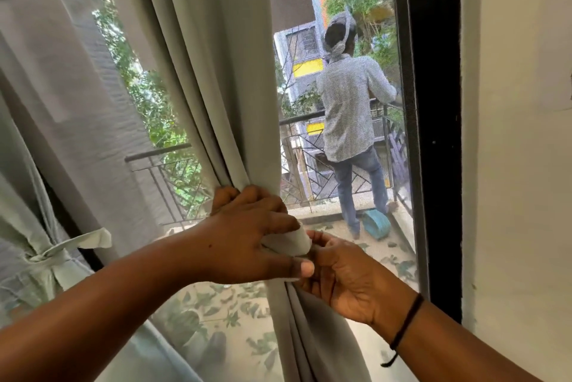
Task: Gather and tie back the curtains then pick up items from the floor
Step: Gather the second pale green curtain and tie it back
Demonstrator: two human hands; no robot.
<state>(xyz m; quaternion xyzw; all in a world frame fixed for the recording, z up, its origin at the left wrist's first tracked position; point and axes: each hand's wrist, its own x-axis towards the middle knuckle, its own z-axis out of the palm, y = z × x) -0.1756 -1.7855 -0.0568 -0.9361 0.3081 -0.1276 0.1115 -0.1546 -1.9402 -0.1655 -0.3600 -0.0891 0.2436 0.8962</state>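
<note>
Far left: one curtain panel (40, 261) already gathered and knotted with its own fabric tie (66, 250), loose end sticking out to the right; counted as done. Centre: second curtain (223, 78) bunched into tight folds at waist height, not yet tied. Left hand (247, 239) clamped round the gathered folds, fingers (244, 196) curled over the top of the bunch, thumb pressed low against the cloth. Pale tie strip (294, 242) wrapped at the front of the bunch, between the two hands. Right hand (346, 282) just beside it, fingertips (318, 245) pinching the strip's end; black cord (405, 326) on that wrist. Knot not yet formed, so tying judged midway. Beyond the screen door frame (433, 134), a person (349, 109) at the balcony railing. Room floor hidden, so pickup items unseen; that part judged still to do.
</note>
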